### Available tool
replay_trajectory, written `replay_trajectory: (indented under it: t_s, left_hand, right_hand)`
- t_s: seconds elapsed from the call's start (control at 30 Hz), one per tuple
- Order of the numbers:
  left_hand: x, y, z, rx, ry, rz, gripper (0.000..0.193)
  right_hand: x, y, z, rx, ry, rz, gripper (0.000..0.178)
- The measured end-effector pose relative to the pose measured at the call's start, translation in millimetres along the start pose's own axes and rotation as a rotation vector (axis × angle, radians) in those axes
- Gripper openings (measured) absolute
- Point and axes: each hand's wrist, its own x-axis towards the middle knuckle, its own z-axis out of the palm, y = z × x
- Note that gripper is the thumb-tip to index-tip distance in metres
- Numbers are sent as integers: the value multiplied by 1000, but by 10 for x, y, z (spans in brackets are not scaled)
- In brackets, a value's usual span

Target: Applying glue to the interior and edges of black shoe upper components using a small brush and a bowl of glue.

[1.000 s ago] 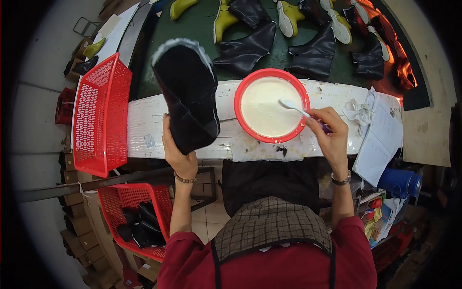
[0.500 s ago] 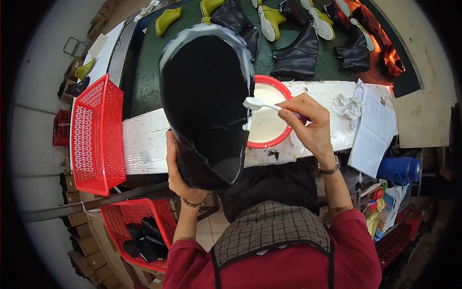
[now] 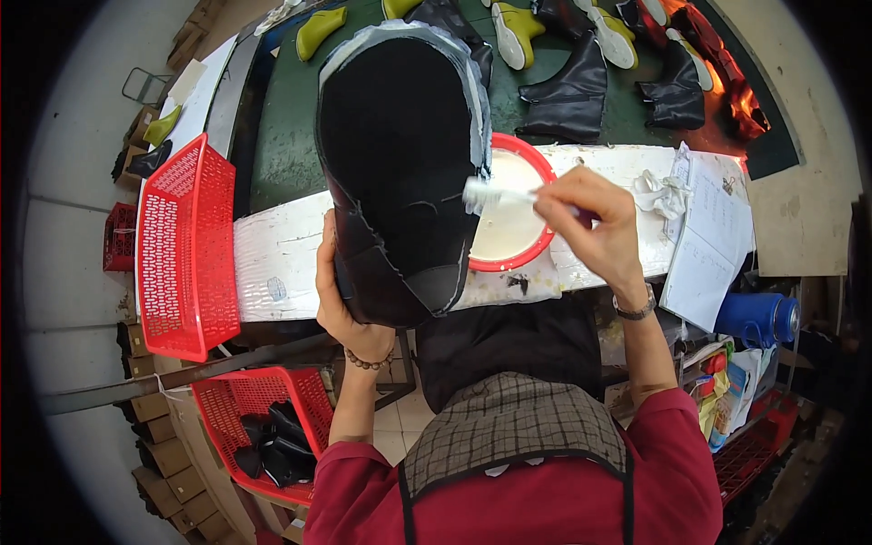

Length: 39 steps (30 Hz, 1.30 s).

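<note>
A black boot is lifted close, its underside turned up, with wet white paste smeared along the edge at the toe and right side. My left hand is closed round its lower left side; some fingers are hidden behind it. In my right hand is a pinched toothbrush, its bristles blurred and coated white, against the boot's right edge. Behind the boot a red-rimmed bowl holds white liquid, partly hidden by the boot.
Black boots and yellow-green boots lie across the green surface beyond. A red basket stands left; another red basket below holds black pieces. Crumpled tissue, paper sheets and a blue bottle are at right.
The boot has shifted slightly up and right, tilting so more of its lower part shows. The toothbrush has stayed at its right edge, and the paste there reaches lower.
</note>
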Motion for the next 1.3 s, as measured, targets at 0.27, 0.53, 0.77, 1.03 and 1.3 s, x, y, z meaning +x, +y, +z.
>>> replay_trajectory:
  t_s: [0.27, 0.53, 0.77, 1.03, 1.3]
  left_hand:
    - [128, -15, 126, 5, 67, 16, 71]
    - [322, -147, 248, 36, 150, 139, 65]
    - [338, -219, 124, 154, 75, 216, 63]
    - [363, -398, -668, -63, -235, -301, 47]
    - [294, -585, -748, -662, -377, -771, 33]
  right_hand:
    - [-39, 75, 76, 0, 85, -153, 23]
    - [-240, -132, 132, 64, -115, -120, 24]
    - [-174, -33, 48, 85, -158, 91, 16]
    - [-129, 433, -276, -657, -94, -17, 13]
    - [263, 107, -110, -99, -141, -259, 17]
